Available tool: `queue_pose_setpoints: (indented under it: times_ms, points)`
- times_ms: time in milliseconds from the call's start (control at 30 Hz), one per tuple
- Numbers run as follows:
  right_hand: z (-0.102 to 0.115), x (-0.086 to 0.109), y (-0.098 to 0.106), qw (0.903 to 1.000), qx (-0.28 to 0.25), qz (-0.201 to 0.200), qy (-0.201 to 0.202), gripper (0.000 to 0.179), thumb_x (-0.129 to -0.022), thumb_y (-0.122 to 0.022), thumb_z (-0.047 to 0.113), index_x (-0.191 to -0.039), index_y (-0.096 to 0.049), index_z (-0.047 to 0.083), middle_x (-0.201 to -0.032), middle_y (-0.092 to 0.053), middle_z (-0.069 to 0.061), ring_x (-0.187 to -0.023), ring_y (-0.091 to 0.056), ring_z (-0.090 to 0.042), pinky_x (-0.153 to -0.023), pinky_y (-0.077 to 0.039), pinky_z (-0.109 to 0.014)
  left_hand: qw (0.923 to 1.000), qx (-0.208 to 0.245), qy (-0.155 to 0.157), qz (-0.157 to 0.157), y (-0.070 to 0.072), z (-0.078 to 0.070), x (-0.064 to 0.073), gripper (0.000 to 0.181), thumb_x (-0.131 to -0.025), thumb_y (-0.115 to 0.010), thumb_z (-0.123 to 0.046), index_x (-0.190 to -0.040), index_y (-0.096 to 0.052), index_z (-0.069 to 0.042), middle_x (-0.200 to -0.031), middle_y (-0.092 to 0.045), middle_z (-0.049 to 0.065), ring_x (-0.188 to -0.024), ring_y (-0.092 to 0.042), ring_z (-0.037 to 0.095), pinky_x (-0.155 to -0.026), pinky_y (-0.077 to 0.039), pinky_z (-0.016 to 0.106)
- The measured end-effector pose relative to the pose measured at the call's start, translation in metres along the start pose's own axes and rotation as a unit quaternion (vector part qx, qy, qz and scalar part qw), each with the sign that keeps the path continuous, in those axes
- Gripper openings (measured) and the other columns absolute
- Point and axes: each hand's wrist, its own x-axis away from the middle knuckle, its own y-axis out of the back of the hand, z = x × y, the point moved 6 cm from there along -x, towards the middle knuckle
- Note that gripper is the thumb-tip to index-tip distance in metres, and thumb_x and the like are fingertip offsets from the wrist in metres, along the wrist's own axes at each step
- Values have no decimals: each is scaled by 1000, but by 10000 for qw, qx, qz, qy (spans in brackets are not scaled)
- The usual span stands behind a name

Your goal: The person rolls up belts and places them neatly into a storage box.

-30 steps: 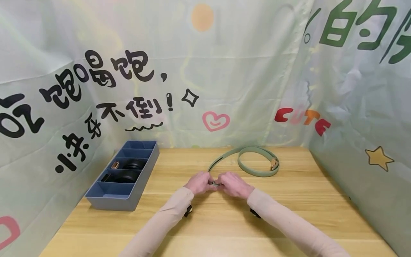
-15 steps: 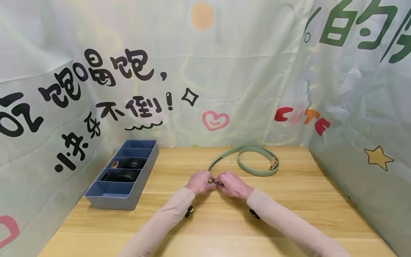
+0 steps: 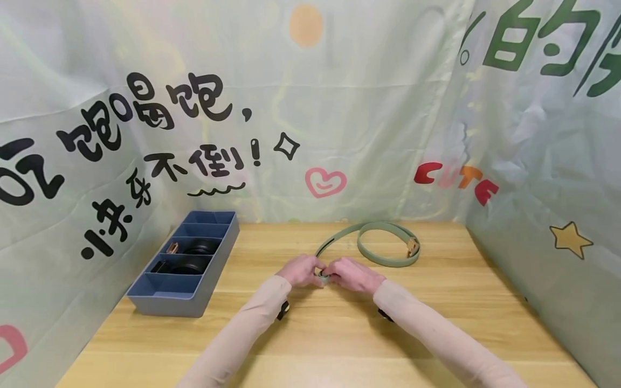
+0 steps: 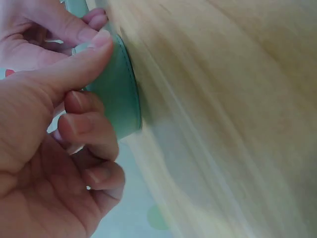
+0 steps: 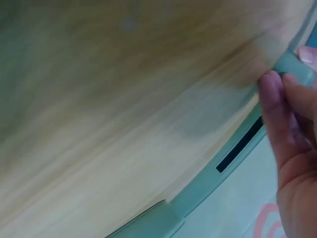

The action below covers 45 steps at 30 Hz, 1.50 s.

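Note:
A light green belt lies across the wooden table, standing on its edge. Its far part makes a wide loop with a gold buckle at the right. The near end is rolled into a small coil between both hands. My left hand grips this coil from the left; in the left wrist view the thumb presses on the belt's stitched outer face with the fingers curled behind. From the right, my right hand pinches the coil between thumb and fingertips. A dark slot shows in the strap in the right wrist view.
A blue-grey divided tray stands at the left of the table. Two rolled black belts lie in separate compartments of it. Printed cloth walls close off the back and both sides.
Fingers of both hands have shifted slightly around the coil, and more of its green outer face shows between them. The wide loop and the tray stay in place.

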Motion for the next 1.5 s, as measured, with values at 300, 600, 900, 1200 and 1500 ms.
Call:
queue_pose_setpoints:
  times_ms: [300,600,900,1200,1500]
  points:
    - [9,-2,-3,9997,-7,20,-237,14,-91,-64,3,-81,-68,11,-71,-63,2,-60,-44,-1,-57,-41,-16,9991,-179,38,-379,-1,-1,2,38,-76,-83,-36,-111,-74,-24,-69,-62,-12,-60,-50,4,-58,-40,24]
    - [5,2,-3,9991,-205,-79,361,12,-91,-65,0,-94,-72,10,-87,-73,-2,-74,-65,-10,-68,-50,-18,9994,-233,-221,96,-2,0,2,48,-80,-81,-31,-125,-68,-25,-103,-73,-3,-75,-61,4,-70,-49,24]
    - [5,2,-4,9998,31,165,131,12,-94,-65,9,-83,-68,14,-75,-63,3,-67,-47,-2,-63,-43,-17,9958,-651,-254,-586,3,-2,2,45,-70,-82,-52,-105,-76,-25,-99,-75,-8,-76,-63,6,-67,-48,26]
    - [4,4,-2,9992,-9,246,311,9,-93,-65,11,-96,-72,16,-91,-69,2,-80,-60,-6,-72,-49,-19,9983,-430,-377,-64,-2,-2,3,40,-78,-80,-37,-115,-72,-25,-108,-73,-7,-84,-66,4,-75,-51,23]
    - [7,2,-2,9998,-109,-130,-50,10,-94,-65,10,-88,-71,15,-83,-70,3,-68,-52,-1,-64,-46,-16,9957,-656,-244,-604,0,-1,2,37,-72,-83,-46,-100,-77,-23,-86,-72,-9,-64,-52,3,-59,-42,23]
